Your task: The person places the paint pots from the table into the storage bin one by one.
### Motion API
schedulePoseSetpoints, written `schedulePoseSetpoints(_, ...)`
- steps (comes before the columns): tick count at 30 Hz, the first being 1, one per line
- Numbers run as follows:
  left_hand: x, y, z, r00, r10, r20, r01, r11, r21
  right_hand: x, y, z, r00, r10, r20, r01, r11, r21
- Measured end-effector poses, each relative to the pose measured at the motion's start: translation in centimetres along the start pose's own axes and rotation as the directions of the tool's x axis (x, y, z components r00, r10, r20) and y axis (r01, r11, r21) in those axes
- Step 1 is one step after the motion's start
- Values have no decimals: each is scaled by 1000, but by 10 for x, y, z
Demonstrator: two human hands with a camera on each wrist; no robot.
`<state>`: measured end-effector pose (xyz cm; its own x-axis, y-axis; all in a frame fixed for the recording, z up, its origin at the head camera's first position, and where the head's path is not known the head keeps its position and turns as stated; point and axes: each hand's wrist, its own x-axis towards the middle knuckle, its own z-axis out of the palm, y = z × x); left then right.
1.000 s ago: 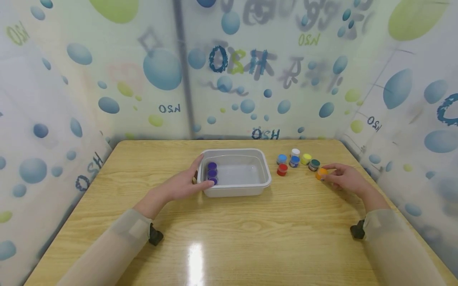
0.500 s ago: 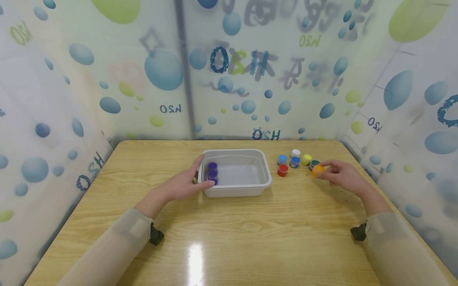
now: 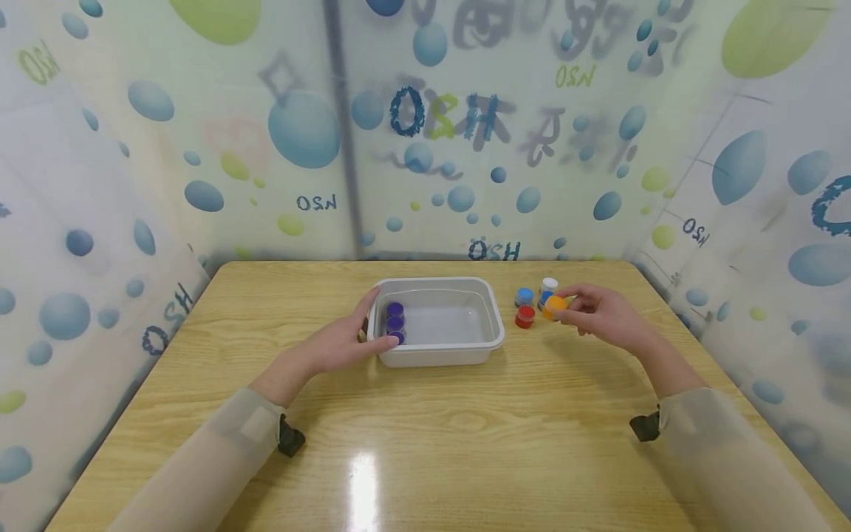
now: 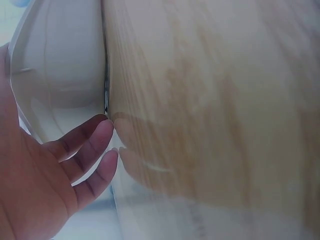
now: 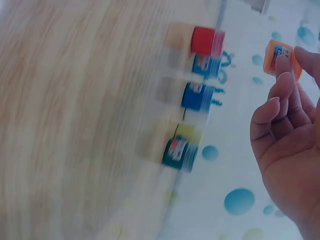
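"One orange paint jar (image 3: 555, 307), right of centre in the head view: how's it held?"

"The right hand (image 3: 606, 318), nearly closed, pinches it between thumb and fingertips, seemingly clear of the tabletop (image 3: 465, 443). The left hand (image 3: 346, 341), partly bent, grips the left end of the white plastic tub (image 3: 439, 347), thumb over the near rim."

"How will it handle?"

"Probably light, stiff, a little slippery; take it by opposite sides."

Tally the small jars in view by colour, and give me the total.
Purple jars: 3
Light blue jar: 1
Dark blue jar: 1
White jar: 1
Red jar: 1
Orange jar: 1
Yellow jar: 1
Dark green jar: 1
Total: 10
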<state>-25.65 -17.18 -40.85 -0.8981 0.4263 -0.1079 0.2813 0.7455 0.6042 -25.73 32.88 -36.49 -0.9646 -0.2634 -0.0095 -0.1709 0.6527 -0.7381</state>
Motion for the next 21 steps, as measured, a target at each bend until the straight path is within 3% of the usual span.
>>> schedulePoseSetpoints(21, -1, 1, 0, 1000, 1, -3, -1, 1000, 2, 35, -68, 45, 995, -98, 21, 97, 993, 72)
